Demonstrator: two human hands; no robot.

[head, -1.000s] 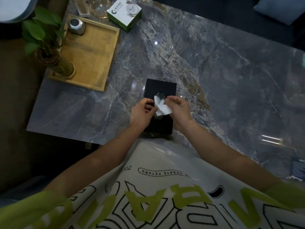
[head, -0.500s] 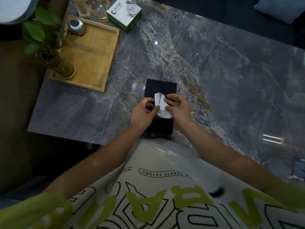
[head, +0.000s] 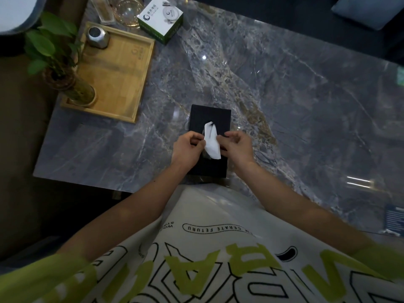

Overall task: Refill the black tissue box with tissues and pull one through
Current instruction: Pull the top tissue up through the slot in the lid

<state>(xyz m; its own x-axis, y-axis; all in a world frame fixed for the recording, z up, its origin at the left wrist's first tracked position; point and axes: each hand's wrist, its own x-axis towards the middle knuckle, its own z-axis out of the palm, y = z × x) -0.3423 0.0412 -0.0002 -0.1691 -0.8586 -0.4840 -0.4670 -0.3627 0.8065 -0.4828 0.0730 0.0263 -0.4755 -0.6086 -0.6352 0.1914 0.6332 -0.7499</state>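
The black tissue box (head: pixel 211 115) lies on the grey marble table (head: pixel 284 95), close to its near edge. A white tissue (head: pixel 211 141) sticks up out of the slot in the box's top. My left hand (head: pixel 188 149) pinches the tissue's left edge. My right hand (head: pixel 237 145) pinches its right edge. Both hands rest over the near half of the box and hide that part of the lid.
A wooden tray (head: pixel 118 71) at the far left holds a potted plant in a glass vase (head: pixel 72 84) and a small metal canister (head: pixel 97 37). A green and white carton (head: pixel 160 18) and glassware (head: pixel 127 9) stand at the far edge.
The tissue stands taller out of the slot than before. Both hands have shifted slightly outward along its edges; the box has stayed put.
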